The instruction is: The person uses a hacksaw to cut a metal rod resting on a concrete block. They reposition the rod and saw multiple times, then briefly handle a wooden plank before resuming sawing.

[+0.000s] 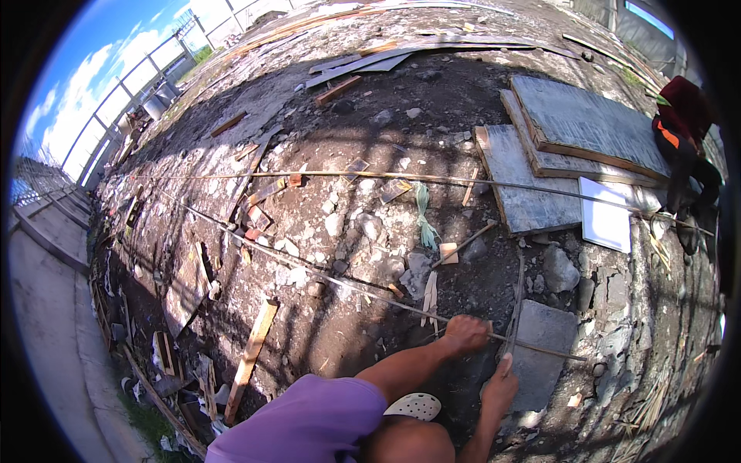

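Observation:
My left hand (467,336) is closed round a long thin pole (332,279), close to its right end. The pole slants from the far left across the ground, and its end passes over a grey concrete slab (543,343). Just to the right and nearer, my right hand (500,388) is closed on a long narrow greyish blade-like tool (515,309). That tool points away from me and crosses the pole beside my left hand; its exact kind is unclear. A white clog with holes (415,406) shows below my left arm.
A second long pole (432,178) lies farther off, reaching toward a crouching person (683,143) at the right. Stacked panels (587,127) and a white board (604,214) lie near them. Stones, a wooden plank (251,359) and a greenish strip of cloth or plastic (423,214) litter the ground.

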Tool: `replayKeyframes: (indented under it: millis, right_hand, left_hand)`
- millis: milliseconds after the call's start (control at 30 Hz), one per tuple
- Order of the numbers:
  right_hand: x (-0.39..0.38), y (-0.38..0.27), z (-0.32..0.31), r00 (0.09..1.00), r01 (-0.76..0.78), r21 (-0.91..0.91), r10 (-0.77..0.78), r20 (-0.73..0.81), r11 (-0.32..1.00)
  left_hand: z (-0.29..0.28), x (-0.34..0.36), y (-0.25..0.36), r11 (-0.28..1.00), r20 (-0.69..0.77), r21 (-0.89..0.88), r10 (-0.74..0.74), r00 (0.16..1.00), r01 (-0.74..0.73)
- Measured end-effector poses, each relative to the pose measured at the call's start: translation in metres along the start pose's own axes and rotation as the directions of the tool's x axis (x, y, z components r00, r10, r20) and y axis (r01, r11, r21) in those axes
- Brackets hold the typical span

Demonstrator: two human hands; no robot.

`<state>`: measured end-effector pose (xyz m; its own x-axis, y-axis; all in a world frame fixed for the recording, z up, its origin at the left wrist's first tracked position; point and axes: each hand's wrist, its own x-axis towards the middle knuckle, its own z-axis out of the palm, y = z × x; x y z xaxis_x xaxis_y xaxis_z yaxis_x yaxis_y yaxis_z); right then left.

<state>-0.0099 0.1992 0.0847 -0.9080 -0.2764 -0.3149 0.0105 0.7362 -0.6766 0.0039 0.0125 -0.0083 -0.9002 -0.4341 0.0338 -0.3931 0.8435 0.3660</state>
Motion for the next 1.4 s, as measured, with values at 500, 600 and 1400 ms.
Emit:
replayKeyframes:
  millis: [500,600,1400]
  right_hand:
    - [0.018,0.009,0.005,0.992,-0.091,-0.117,0.100,0.076,0.989]
    - [0.029,0.004,0.012,0.993,-0.078,0.010,0.077,0.092,0.997]
    - [-0.067,0.049,-0.019,0.921,-0.386,0.071,0.388,-0.022,0.920]
  left_hand:
    - [0.015,0.003,0.001,0.999,0.018,-0.036,-0.008,1.000,0.009]
    - [0.007,0.005,0.000,0.997,-0.014,-0.070,0.036,0.999,-0.037]
    - [0.023,0.007,0.002,0.999,-0.085,-0.034,-0.045,0.995,0.042]
